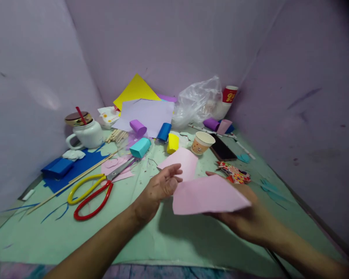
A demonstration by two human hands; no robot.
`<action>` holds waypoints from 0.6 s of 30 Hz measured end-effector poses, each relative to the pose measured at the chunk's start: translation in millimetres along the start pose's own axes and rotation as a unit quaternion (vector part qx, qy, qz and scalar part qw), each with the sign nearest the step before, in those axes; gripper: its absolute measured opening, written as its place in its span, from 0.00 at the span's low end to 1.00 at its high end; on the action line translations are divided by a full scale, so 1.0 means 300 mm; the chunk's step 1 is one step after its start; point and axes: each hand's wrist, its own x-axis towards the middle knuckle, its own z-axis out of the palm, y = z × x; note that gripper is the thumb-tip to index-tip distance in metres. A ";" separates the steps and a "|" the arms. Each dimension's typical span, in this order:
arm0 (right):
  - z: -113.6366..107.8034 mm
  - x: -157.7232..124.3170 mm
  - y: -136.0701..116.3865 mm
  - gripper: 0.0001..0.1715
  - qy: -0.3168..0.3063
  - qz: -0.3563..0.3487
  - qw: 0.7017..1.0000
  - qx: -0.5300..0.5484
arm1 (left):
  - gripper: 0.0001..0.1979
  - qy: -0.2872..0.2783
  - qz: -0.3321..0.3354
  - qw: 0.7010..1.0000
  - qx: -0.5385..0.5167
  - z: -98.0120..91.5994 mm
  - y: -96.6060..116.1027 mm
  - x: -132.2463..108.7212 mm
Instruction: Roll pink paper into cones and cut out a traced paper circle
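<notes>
A sheet of pink paper (208, 195) is in my right hand (244, 217), which grips it from beneath and behind, so most of the fingers are hidden. At the sheet's left edge is my left hand (159, 186), its fingers curved and apart, holding nothing. Whether its thumb touches the paper is hard to tell. Behind both hands another pink piece of paper (184, 162) lies on the table. Scissors (109, 180) with one yellow and one red handle lie spread apart left of my hands.
Small paper tubes, among them a yellow one (172, 143) and a teal one (140, 147), stand beyond the hands near a paper cup (203, 143). A phone (223, 147) lies right. A white mug (90, 135), blue paper (84, 164) and sticks (87, 172) are left.
</notes>
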 end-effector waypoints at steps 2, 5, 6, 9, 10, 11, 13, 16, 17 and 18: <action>-0.005 0.013 -0.002 0.06 0.035 0.167 0.982 0.076 | 0.40 -0.024 0.018 0.999 0.040 -0.010 0.011 -0.004; -0.008 0.035 0.003 0.12 0.028 0.279 0.943 0.177 | 0.44 -0.064 0.001 0.992 0.108 -0.009 0.021 -0.010; -0.006 0.039 0.006 0.13 0.032 0.286 0.933 0.216 | 0.42 -0.074 -0.008 0.991 0.107 -0.006 0.021 -0.011; 0.002 0.043 0.012 0.15 0.043 0.276 0.909 0.310 | 0.39 -0.095 -0.019 0.994 0.052 -0.003 0.008 -0.009; 0.005 0.042 0.009 0.14 0.032 0.268 0.912 0.310 | 0.39 -0.098 -0.021 0.994 0.035 -0.004 0.002 -0.008; 0.007 0.040 0.004 0.12 0.008 0.262 0.920 0.292 | 0.38 -0.102 -0.023 0.994 0.021 -0.006 -0.003 -0.006; 0.011 0.038 -0.012 0.09 -0.052 0.255 0.937 0.234 | 0.37 -0.123 -0.033 0.992 -0.001 -0.010 -0.009 -0.004; 0.017 0.036 -0.033 0.11 -0.117 0.253 0.940 0.196 | 0.35 -0.171 -0.048 0.984 -0.016 -0.010 -0.007 -0.001; 0.019 0.036 -0.037 0.12 -0.134 0.254 0.938 0.194 | 0.34 -0.178 -0.049 0.983 -0.020 -0.008 -0.004 -0.001; 0.020 0.037 -0.039 0.13 -0.147 0.253 0.936 0.194 | 0.33 -0.179 -0.049 0.982 -0.024 -0.005 0.000 -0.001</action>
